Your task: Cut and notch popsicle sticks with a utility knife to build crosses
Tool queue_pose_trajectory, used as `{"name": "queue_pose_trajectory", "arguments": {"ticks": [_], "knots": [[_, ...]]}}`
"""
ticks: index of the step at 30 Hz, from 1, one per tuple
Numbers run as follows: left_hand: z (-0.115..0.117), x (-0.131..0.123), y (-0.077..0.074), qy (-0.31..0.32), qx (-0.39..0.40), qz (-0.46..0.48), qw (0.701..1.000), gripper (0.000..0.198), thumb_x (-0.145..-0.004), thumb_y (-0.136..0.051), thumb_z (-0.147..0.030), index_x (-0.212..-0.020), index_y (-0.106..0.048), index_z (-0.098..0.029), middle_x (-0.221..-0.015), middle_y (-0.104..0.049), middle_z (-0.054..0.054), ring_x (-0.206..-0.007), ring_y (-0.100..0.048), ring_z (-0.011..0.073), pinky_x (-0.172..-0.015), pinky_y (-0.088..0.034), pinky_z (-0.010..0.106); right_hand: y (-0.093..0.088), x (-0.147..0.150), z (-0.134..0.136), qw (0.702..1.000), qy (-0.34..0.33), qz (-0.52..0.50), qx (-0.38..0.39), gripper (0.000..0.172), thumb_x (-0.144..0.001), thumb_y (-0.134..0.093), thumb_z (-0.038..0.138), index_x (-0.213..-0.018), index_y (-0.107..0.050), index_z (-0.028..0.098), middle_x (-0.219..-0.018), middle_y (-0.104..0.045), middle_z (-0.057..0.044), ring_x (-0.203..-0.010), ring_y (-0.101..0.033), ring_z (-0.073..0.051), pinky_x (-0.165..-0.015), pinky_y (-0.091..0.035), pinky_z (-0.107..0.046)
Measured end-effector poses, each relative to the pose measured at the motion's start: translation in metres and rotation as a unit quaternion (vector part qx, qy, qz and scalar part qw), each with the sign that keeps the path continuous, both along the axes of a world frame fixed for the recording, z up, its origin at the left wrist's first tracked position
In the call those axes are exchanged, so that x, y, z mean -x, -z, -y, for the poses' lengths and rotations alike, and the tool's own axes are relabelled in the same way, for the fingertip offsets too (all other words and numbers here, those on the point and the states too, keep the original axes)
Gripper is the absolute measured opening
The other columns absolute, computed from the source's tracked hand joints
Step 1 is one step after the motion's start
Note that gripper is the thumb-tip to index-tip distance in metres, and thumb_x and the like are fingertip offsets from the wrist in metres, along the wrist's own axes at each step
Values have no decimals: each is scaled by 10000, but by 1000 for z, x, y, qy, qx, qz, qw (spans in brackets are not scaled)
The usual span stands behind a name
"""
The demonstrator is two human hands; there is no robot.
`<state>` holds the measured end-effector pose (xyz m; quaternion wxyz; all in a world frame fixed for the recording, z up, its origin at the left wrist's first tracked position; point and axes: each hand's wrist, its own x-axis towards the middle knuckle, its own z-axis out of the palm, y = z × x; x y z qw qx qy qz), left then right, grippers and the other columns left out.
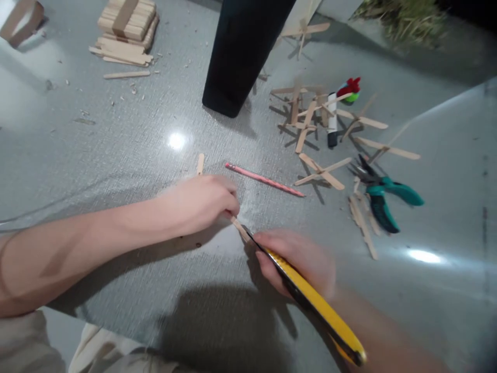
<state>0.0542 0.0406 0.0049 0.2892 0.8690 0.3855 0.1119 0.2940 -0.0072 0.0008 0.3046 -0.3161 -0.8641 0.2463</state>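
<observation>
My left hand (204, 202) is closed around one end of a wooden craft stick (239, 228), close above the table. In my right hand (297, 259) is a yellow and black utility knife (322, 305), its blade end against the stick's free end. The right hand is slightly blurred. Another craft stick (201, 163) pokes out just behind my left hand. A pink pencil (266, 180) lies beyond both hands.
Crossed craft-stick pieces (320, 171), a marker (332, 119) and teal-handled pliers (382, 197) lie at the right. A tall black object (244, 57) stands at the back. Bundled craft sticks (128, 23) sit at the back left, near wood scraps.
</observation>
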Motion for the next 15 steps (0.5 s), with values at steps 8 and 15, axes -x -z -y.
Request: {"name": "queue_pose_trajectory", "arguments": {"ticks": [8, 15], "knots": [[-5, 0, 1, 17, 18, 10, 1000, 210, -864, -617, -104, -822, -796, -204, -854, -710, 16, -799, -650, 159, -692, -445, 263, 2, 1, -1, 999, -7, 33, 15, 339, -882, -569, 102, -1157, -587, 300, -888, -780, -12, -722, -763, -206, -657, -647, -316], [-4, 1, 5, 24, 15, 22, 999, 172, -856, -651, -133, -836, -803, -212, -855, -708, 9, -805, -651, 156, -679, -437, 258, 0, 5, -2, 999, -16, 43, 7, 361, -875, -570, 89, -1171, -586, 294, -852, -773, -12, -690, -759, -210, -635, -643, -315]]}}
